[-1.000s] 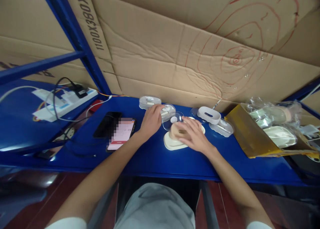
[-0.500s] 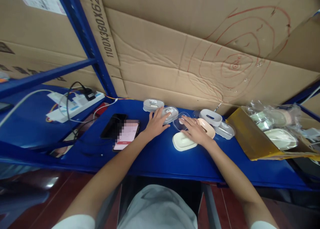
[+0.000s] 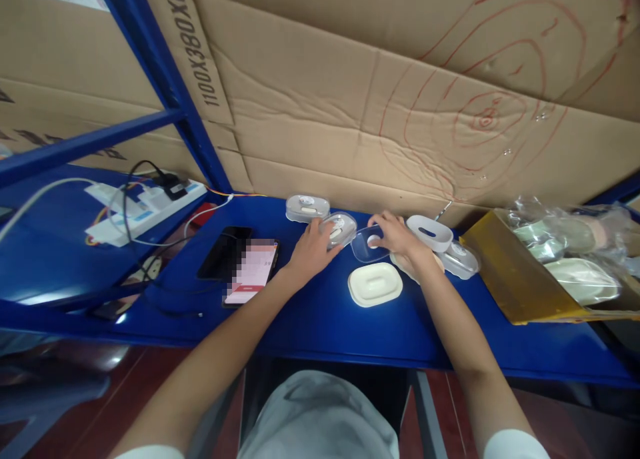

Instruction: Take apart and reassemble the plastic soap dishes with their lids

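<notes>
Sitting just right of center, the clear case (image 3: 343,228) has the left hand (image 3: 310,251) at its left end, can't tell if it's actually gripped. A bit further right, the right hand (image 3: 397,235) is curled at a clear plastic piece (image 3: 363,247), grip unclear too. Cream dish (image 3: 375,285) is just below.

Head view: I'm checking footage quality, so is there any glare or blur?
In the head view, pale glare lies on the blue surface at far left and glints dot the plastic bag; in the head view, pixelation masks part of the lit phone, and the lower-left corner looks soft, the right hand sharper.
</notes>
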Action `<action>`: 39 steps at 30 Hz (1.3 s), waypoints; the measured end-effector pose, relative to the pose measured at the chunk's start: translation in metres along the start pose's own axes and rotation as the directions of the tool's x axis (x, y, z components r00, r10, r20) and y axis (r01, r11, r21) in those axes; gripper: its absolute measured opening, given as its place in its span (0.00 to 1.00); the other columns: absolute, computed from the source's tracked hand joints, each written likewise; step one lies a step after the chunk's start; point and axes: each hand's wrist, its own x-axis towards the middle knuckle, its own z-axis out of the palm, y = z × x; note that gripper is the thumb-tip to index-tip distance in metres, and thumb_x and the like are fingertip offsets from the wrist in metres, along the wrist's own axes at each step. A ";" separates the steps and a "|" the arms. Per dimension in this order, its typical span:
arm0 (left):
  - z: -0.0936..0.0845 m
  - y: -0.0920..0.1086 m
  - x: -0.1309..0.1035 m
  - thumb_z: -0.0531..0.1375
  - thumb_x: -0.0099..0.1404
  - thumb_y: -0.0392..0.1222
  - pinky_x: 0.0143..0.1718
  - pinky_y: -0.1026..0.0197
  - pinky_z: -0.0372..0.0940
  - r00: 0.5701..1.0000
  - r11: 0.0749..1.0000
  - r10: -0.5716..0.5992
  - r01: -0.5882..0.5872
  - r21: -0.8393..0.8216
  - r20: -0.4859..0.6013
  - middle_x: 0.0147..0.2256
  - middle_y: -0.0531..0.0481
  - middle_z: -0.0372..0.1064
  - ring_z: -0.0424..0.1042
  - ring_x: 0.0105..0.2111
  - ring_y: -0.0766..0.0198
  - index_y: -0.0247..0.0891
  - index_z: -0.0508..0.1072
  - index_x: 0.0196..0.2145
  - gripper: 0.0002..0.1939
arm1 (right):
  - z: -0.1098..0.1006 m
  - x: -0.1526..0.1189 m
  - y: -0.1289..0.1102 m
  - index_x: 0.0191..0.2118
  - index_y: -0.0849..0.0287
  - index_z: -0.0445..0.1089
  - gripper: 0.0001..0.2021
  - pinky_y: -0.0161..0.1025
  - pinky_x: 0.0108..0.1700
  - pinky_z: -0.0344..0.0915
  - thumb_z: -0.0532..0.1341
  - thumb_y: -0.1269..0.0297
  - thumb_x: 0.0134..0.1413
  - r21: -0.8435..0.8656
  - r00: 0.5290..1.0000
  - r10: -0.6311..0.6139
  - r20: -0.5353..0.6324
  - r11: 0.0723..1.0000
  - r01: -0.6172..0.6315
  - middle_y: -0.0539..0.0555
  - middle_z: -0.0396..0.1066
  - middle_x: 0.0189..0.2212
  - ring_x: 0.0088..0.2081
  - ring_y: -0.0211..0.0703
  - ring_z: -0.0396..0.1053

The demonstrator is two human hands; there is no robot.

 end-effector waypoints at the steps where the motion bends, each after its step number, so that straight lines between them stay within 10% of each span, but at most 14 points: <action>1: 0.000 0.000 -0.001 0.61 0.76 0.54 0.56 0.46 0.71 1.000 1.000 -0.002 0.002 -0.011 0.001 0.60 0.35 0.65 0.74 0.57 0.44 0.38 0.67 0.66 0.27 | -0.004 -0.001 0.000 0.55 0.55 0.71 0.18 0.55 0.58 0.63 0.69 0.61 0.62 -0.009 1.000 0.009 -0.028 1.000 -0.009 0.62 0.72 0.54 0.55 0.60 0.71; 8: -0.001 0.003 -0.001 0.59 0.77 0.49 0.62 0.42 0.67 0.999 0.999 -0.045 0.046 0.029 -0.008 0.63 0.28 0.63 0.69 0.63 0.39 0.32 0.65 0.67 0.27 | -0.010 -0.008 -0.012 0.52 0.58 0.70 0.15 0.55 0.59 0.58 0.59 0.75 0.61 -0.056 0.999 0.030 -0.031 0.998 -0.032 0.67 0.70 0.54 0.57 0.63 0.66; 14: -0.016 0.027 -0.008 0.57 0.78 0.45 0.63 0.38 0.59 0.999 0.992 0.043 -0.044 0.120 0.011 0.62 0.32 0.65 0.65 0.63 0.39 0.37 0.75 0.58 0.17 | -0.010 -0.026 -0.017 0.59 0.52 0.72 0.28 0.56 0.60 0.62 0.74 0.61 0.51 0.035 0.987 -0.001 0.160 0.999 -0.004 0.61 0.72 0.57 0.59 0.64 0.68; 20: -0.011 0.043 -0.019 0.61 0.74 0.41 0.58 0.35 0.59 0.995 0.981 0.062 -0.074 0.179 0.072 0.56 0.29 0.70 0.66 0.59 0.34 0.33 0.81 0.52 0.14 | -0.011 -0.023 -0.029 0.64 0.50 0.72 0.24 0.60 0.67 0.57 0.67 0.57 0.65 0.125 0.978 -0.107 0.179 0.988 0.085 0.61 0.66 0.69 0.70 0.62 0.62; 29: -0.011 0.028 -0.014 0.57 0.78 0.43 0.55 0.42 0.61 0.994 0.989 0.078 -0.087 0.116 0.076 0.54 0.37 0.73 0.71 0.55 0.43 0.38 0.81 0.52 0.14 | -0.005 0.005 -0.071 0.61 0.53 0.75 0.20 0.54 0.63 0.58 0.68 0.69 0.65 0.209 0.953 -0.275 0.129 0.947 0.245 0.61 0.76 0.62 0.66 0.58 0.69; 39: -0.036 -0.005 0.027 0.49 0.82 0.46 0.63 0.46 0.59 0.997 0.995 0.062 -0.065 0.073 0.050 0.59 0.41 0.74 0.70 0.61 0.50 0.43 0.74 0.59 0.19 | -0.008 0.008 -0.058 0.52 0.50 0.82 0.16 0.50 0.58 0.54 0.74 0.66 0.58 0.245 0.960 -0.225 0.163 0.952 0.182 0.56 0.81 0.56 0.59 0.61 0.72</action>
